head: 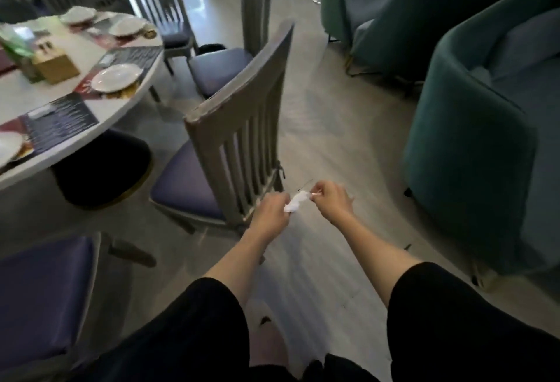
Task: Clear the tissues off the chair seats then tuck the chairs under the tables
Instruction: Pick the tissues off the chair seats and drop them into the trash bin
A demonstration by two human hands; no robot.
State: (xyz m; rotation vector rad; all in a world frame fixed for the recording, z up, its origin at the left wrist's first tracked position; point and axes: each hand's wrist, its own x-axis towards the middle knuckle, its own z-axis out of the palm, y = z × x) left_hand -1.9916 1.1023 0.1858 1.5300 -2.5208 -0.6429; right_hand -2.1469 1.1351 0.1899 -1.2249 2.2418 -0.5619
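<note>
Step in hand: I judge this to be the clearing step, since the tissue [295,202] is already off any seat and in my hands.
Hands: my left hand [269,215] has its fingers curled round one end of the tissue. My right hand [331,201] pinches the other end between thumb and fingertips.
Tissue: it is a small crumpled white wad stretched between the two hands. It is held in the air over the floor, just behind the back of the near chair [239,117].
Chairs: the near chair stands pulled out from the tabletop [118,108], its seat clear of the round edge. A second chair [221,69] beyond it also stands out from the edge.
Next move: I judge the wad should go into one hand or be thrown away. With a hand free, I can take the near chair by its top rail and push it straight in towards the tabletop edge.
Hidden: the back slats cover part of the near chair's seat, so I cannot tell whether more tissue lies there.
Cut off: the third seat [42,290] at lower left runs out of frame.
Hard to make out: the picture is blurred, so the far chairs along the top and the exact lie of my fingers are unclear.
</note>
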